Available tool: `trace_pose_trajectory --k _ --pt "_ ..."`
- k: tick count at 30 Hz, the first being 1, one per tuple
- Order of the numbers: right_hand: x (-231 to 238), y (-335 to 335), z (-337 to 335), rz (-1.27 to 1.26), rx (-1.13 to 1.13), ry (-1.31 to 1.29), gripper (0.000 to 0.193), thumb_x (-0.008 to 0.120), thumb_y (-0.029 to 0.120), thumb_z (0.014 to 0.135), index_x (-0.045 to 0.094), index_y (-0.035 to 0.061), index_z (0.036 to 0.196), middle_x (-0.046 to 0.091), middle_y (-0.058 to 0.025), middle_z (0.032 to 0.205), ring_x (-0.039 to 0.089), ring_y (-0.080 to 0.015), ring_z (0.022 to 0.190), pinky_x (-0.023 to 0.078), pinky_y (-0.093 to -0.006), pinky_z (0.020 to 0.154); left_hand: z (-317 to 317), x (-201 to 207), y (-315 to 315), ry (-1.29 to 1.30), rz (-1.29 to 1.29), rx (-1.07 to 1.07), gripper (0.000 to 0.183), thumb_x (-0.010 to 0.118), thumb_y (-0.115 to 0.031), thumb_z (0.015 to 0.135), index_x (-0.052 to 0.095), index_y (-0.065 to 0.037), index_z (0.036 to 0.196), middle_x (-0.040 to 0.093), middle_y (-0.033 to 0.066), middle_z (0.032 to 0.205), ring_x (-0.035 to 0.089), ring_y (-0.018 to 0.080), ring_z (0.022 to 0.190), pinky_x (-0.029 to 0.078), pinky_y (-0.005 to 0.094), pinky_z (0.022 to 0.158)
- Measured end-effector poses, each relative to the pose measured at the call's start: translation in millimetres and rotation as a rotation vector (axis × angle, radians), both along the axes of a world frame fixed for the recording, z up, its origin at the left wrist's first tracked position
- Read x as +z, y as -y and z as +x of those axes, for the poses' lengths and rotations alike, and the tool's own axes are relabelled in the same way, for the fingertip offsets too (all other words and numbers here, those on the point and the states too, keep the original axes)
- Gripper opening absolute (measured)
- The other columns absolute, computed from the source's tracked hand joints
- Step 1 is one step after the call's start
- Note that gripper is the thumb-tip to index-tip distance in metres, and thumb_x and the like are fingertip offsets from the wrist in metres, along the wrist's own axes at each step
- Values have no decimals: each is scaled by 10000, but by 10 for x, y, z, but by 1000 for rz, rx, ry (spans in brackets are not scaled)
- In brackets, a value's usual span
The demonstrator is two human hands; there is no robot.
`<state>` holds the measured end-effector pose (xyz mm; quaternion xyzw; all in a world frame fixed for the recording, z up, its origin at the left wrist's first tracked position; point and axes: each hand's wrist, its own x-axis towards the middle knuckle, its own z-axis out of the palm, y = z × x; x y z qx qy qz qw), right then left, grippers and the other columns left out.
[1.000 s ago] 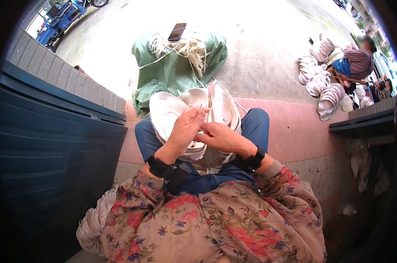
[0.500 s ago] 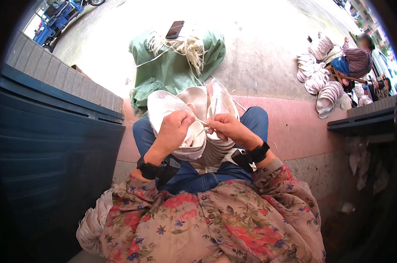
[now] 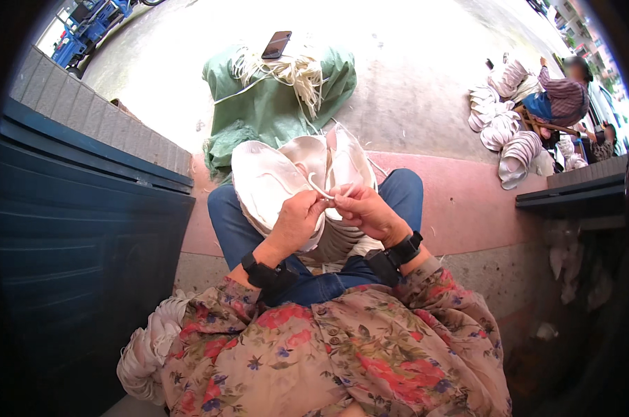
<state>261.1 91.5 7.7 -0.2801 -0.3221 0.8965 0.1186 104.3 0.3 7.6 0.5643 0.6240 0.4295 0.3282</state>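
Both hands meet over my lap, fingertips almost touching. My left hand (image 3: 298, 221) is closed in a pinch on a thin white cord (image 3: 316, 186), and a curved end of it sticks up above the fingers. My right hand (image 3: 367, 212) pinches the same cord just to the right. Stacked white curved fabric pieces (image 3: 259, 174) stand between my knees, their hollow sides up. A second stack of these pieces (image 3: 348, 158) leans beside it, partly behind my right hand. Whether the cord joins one of the pieces is hidden by my fingers.
Ahead is a green-covered bundle (image 3: 252, 115) with loose white cords (image 3: 302, 75) and a phone (image 3: 277, 44) on top. A blue metal door (image 3: 85, 229) stands at left. Far right, a person (image 3: 566, 94) sits near stacked white pieces (image 3: 519, 154).
My left hand has come down and right, close to my right hand. The cord's end now curls above the fingers. The person at far right has shifted an arm.
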Motion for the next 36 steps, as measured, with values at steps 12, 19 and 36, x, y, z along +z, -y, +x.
trace_pose_trajectory --k 12,19,36 --pt "-42 216 -112 659 -148 259 140 604 76 776 628 -11 883 618 -14 802 529 -46 737 424 -185 673 45 -50 34 -133 119 68 95 536 -67 773 555 26 780 536 156 689 519 269 599 408 321 557" --pt "-177 254 -129 847 -186 283 100 567 30 730 624 -9 802 613 -38 746 545 -85 713 430 -222 656 63 -29 72 -163 93 70 92 558 -57 744 577 22 788 552 167 686 543 295 646 421 333 582" --pt "-88 218 -176 1646 -234 334 137 597 9 662 550 26 790 540 -108 689 514 -289 700 426 -354 623 28 -105 75 149 -61 74 154 494 -91 836 568 38 878 563 67 630 523 124 567 421 253 538"
